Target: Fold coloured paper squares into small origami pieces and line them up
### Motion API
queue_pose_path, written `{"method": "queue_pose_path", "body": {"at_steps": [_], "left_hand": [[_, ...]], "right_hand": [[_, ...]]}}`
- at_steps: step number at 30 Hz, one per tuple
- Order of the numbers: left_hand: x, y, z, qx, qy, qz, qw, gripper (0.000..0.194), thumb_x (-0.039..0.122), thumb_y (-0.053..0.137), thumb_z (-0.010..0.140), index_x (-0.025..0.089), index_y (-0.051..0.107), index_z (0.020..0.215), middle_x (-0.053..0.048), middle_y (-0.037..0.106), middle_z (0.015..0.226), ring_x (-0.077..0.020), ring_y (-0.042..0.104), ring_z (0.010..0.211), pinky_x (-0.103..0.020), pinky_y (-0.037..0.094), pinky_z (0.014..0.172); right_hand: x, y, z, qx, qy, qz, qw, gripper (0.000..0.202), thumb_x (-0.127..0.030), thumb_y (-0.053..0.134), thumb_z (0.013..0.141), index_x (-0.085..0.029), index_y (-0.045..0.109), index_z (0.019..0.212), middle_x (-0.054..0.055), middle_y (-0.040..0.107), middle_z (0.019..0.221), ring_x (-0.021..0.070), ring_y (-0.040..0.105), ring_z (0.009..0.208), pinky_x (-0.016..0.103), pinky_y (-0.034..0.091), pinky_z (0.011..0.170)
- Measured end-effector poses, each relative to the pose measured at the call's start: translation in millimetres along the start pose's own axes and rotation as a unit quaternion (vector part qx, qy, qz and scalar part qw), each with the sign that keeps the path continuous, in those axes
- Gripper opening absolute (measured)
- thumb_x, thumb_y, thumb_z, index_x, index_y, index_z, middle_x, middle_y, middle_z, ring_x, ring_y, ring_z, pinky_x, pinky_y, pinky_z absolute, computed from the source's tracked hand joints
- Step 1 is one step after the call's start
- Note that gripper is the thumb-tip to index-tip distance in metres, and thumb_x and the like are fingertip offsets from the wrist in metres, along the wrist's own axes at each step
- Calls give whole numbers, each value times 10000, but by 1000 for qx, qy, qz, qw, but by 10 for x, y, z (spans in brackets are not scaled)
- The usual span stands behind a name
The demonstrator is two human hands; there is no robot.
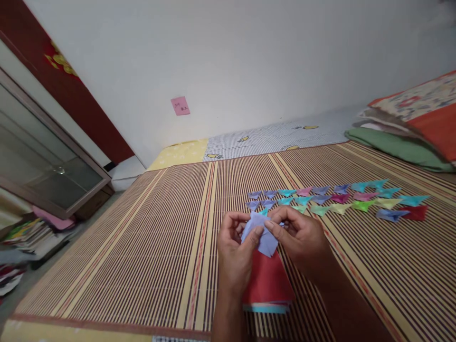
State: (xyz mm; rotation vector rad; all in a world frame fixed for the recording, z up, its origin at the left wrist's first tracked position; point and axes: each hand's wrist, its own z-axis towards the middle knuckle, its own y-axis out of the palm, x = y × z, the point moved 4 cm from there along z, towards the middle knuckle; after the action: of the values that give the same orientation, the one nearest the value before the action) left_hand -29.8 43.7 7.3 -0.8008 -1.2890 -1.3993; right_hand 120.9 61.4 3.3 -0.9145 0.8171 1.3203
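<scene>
Between my two hands is a partly folded sheet of periwinkle-blue origami paper [268, 241]. My left hand [235, 242] pinches its left side, thumb on the front face. At the upper right edge, my right hand [297, 232] pinches it between thumb and fingers. Just below lies a stack of coloured paper [269, 280], red on top, with pink and light-blue edges showing at the near side. Beyond my hands stand rows of small folded paper pieces [340, 198] in blue, turquoise, pink, green, yellow and red. My fingers hide part of the held sheet.
A striped bamboo mat [160, 237] covers the bed. Pillows [423, 114] and a green folded cloth [395, 147] lie at the back right. A pink note [180, 105] is on the wall. At left are a glass-doored cabinet [46, 142] and stacked books [30, 237].
</scene>
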Motion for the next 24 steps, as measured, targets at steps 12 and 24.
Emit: {"method": "queue_pose_path", "body": {"at_steps": [12, 24], "left_hand": [[0, -60, 20, 83, 32, 14, 996, 135, 228, 840, 738, 161, 729, 700, -28, 717, 763, -144, 669, 713, -229, 549, 665], [-25, -76, 13, 117, 29, 19, 993, 160, 259, 867, 726, 161, 743, 706, -15, 728, 683, -130, 668, 648, -212, 547, 624]], "right_hand": [[-89, 72, -25, 10, -24, -38, 999, 206, -283, 674, 926, -217, 586, 752, 5, 640, 781, 175, 621, 723, 319, 493, 670], [-119, 110, -45, 27, -61, -37, 997, 220, -234, 667, 926, -218, 564, 731, -7, 642, 752, 160, 624, 699, 313, 500, 662]]}}
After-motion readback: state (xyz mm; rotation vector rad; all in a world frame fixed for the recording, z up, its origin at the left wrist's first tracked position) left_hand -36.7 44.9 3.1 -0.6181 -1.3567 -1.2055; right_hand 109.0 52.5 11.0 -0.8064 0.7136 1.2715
